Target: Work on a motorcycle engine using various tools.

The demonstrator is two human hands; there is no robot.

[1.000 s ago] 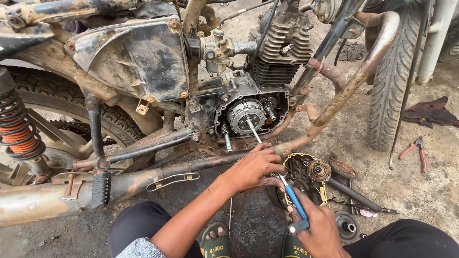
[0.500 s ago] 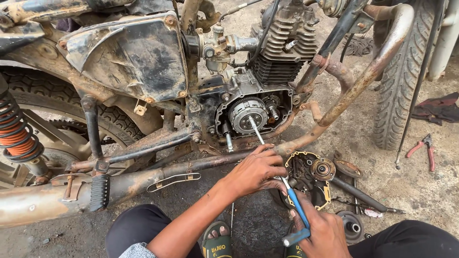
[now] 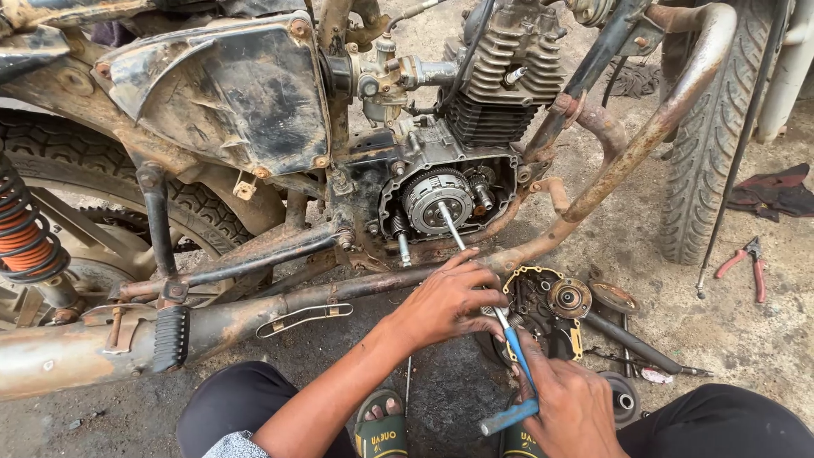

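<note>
The left hand point(image 3: 448, 298) curled loosely over the steel shaft of the T-handle wrench point(image 3: 496, 318), whose tip sat in the clutch point(image 3: 437, 202) of the motorcycle engine point(image 3: 475, 144). The right hand point(image 3: 570, 405) closed on its blue handle above the dirt ground point(image 3: 746, 339).

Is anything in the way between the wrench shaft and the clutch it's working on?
Nothing visible blocks it. The wrench shaft runs from the left hand above the rusty exhaust pipe straight into the clutch. The cover is off.

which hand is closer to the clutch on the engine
Left. The left hand grips the tool's shaft just below the clutch; the right hand holds the blue handle farther down.
</note>
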